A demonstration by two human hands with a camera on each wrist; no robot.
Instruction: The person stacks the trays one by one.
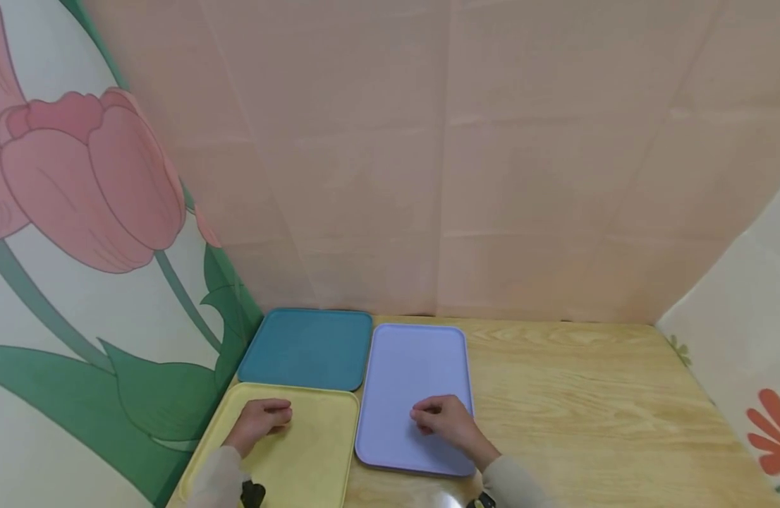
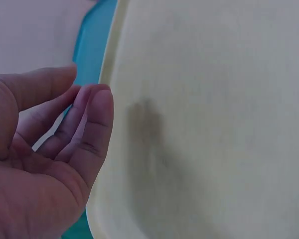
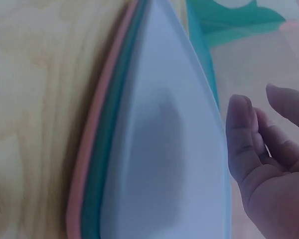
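Observation:
Over the yellow tray (image 1: 314, 451) my left hand (image 1: 263, 421) hovers, fingers loosely bent and holding nothing. Its shadow falls on the tray in the left wrist view, where the thumb and fingertips stand apart. My right hand (image 1: 448, 423) hangs above the near half of the lavender tray (image 1: 418, 360), also with nothing in it. In the right wrist view its thumb is parted from the loosely curved fingers (image 3: 241, 134). The lavender tray lies on top of a teal tray (image 3: 102, 184) and a pink tray (image 3: 79, 194), whose edges show beneath it.
Behind the yellow tray lies a blue-green tray (image 1: 307, 349), against the back of the wooden table (image 1: 593, 402). A beige cloth backdrop (image 1: 441, 155) rises behind, with a tulip-printed panel (image 1: 92, 183) at the left and a flower-printed one (image 1: 745, 317) at the right.

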